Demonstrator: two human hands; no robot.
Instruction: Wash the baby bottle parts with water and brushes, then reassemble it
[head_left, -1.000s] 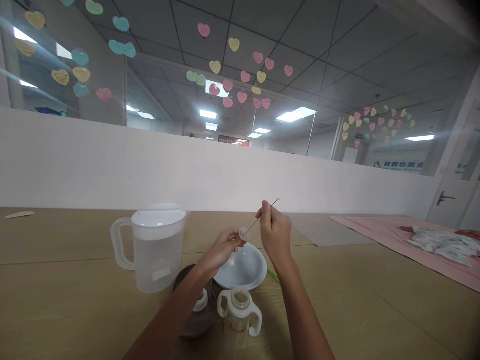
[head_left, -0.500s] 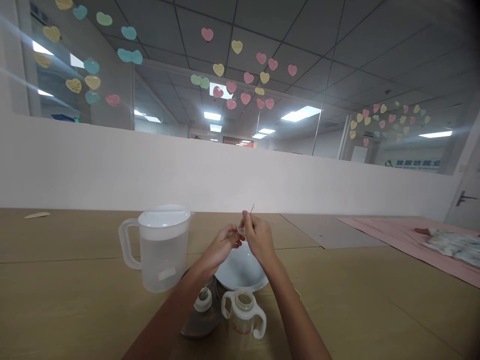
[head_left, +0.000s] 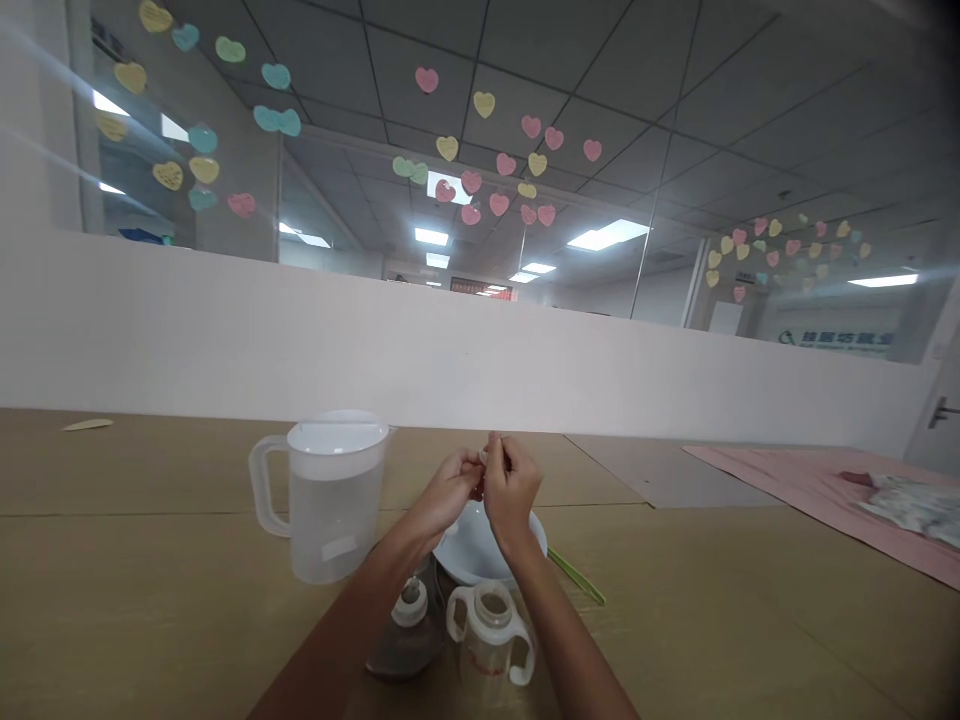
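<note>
Over the white bowl, my two hands meet at the fingertips. My left hand is closed on a small translucent piece that looks like a bottle nipple, mostly covered by fingers. My right hand is pinched against it; the thin looped wire seen in it earlier is now hidden. Below the bowl stands an uncapped clear baby bottle with two white handles. Left of it, partly behind my left forearm, a dark translucent container carries a white-necked bottle part.
A translucent lidded pitcher stands left of the bowl. A green strip-like handle lies to the right. Farther right, a pink cloth bears a patterned fabric. A flat pale piece lies far left; a white wall rises behind.
My right hand has turned and closed in tighter against the left; the wire's looped end no longer shows. The view has shifted slightly, and the green handle shows more.
</note>
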